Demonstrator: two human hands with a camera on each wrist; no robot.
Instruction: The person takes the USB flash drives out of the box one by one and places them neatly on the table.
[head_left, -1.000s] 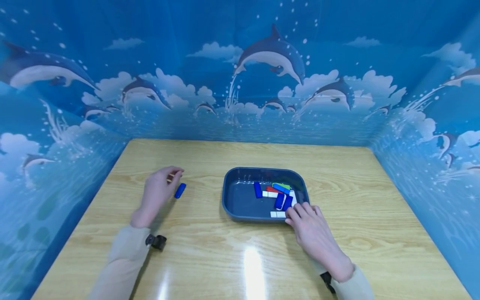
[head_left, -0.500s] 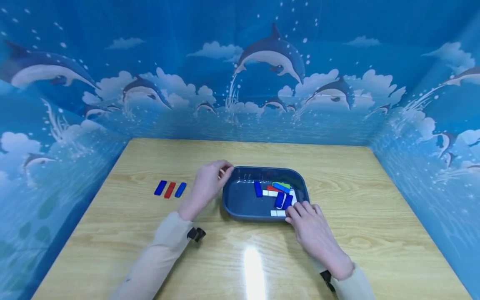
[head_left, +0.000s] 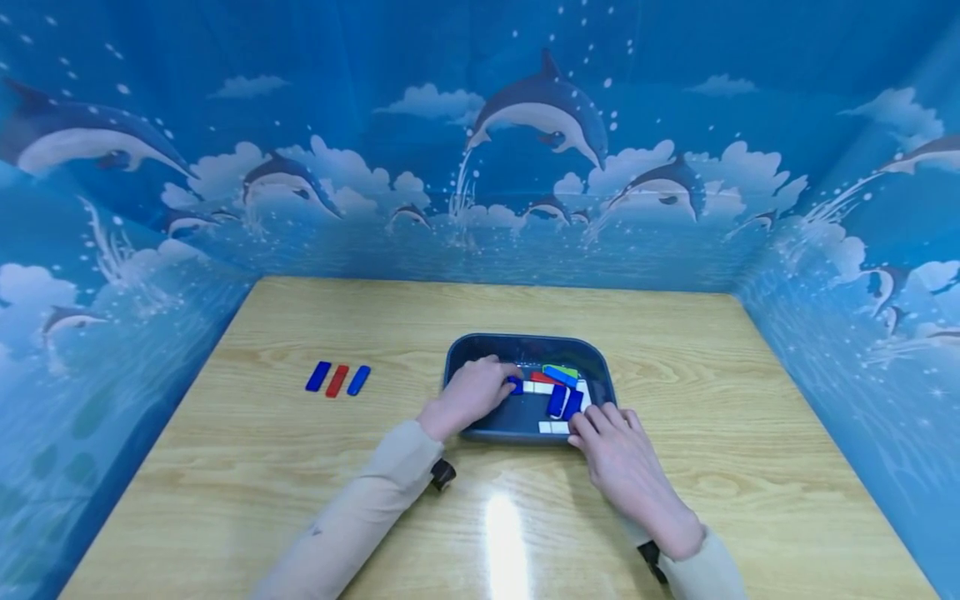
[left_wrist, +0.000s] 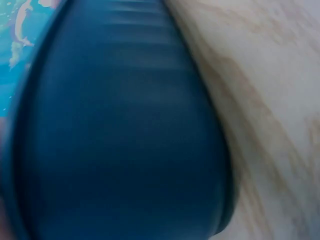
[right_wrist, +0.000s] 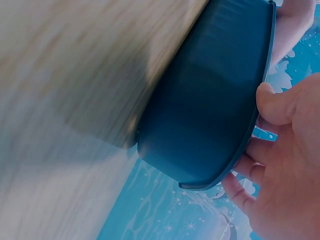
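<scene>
My left hand (head_left: 474, 392) reaches over the left side of a dark blue-grey tray (head_left: 525, 414). Its thumb and fingertips are at a dark blue oblong piece (head_left: 516, 386), which they partly cover; I cannot tell whether they pinch it. At the tray's near right corner, my right hand (head_left: 628, 471) grips the rim, thumb outside and fingers over the edge, as the right wrist view shows. Beside these fingers lie two dark blue pieces (head_left: 557, 402) and a white piece with a seam (head_left: 554, 427). The left wrist view holds mostly the tray's outer wall (left_wrist: 130, 130), blurred.
Further back in the tray lie green (head_left: 572, 372), blue (head_left: 560, 376), red (head_left: 543, 377) and white (head_left: 537, 387) pieces. On the table's left, dark blue (head_left: 318, 376), red (head_left: 337, 381) and lighter blue (head_left: 358, 380) pieces form a row. A dolphin-print curtain (head_left: 360, 250) borders the table.
My left hand has travelled right, from beside the row of pieces, past the tray's left rim and into the tray. My right hand has stayed at the tray's corner.
</scene>
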